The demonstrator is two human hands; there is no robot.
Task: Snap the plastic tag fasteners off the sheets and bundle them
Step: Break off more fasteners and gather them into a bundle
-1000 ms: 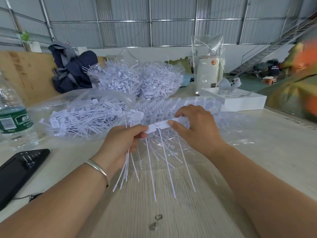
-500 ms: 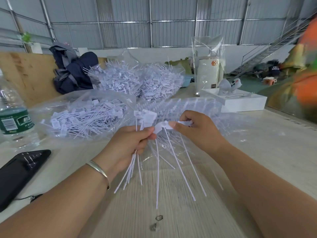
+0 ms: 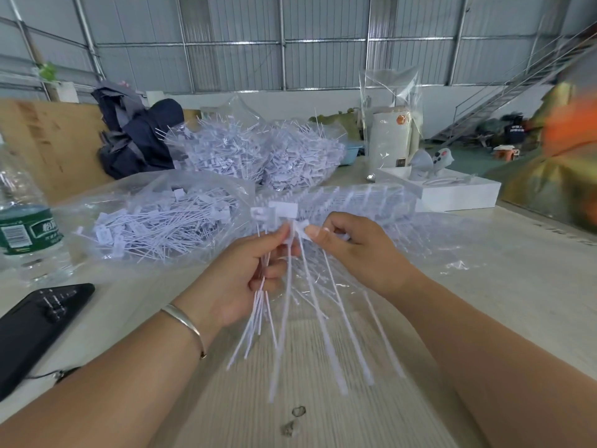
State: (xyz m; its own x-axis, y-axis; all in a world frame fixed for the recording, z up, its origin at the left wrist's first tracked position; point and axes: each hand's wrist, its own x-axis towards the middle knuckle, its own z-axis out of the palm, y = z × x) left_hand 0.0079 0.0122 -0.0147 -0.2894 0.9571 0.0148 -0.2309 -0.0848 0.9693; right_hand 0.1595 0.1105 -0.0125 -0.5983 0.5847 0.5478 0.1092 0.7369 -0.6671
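My left hand grips a small bundle of loose white tag fasteners, their heads sticking up above my fingers and their thin tails hanging down. My right hand pinches the short remaining strip of joined fasteners at its top bar, right against my left thumb. Its long tails fan down over the table. A clear bag of snapped-off fasteners lies to the left. Behind my hands lies a stack of whole fastener sheets in clear plastic.
Two bulging bags of fasteners stand at the back. A water bottle and a black phone are at the left. A white box sits at the right, a dark jacket at the back left.
The strip in my right hand has got shorter as fasteners passed to my left bundle. Both hands have drawn closer together and risen slightly.
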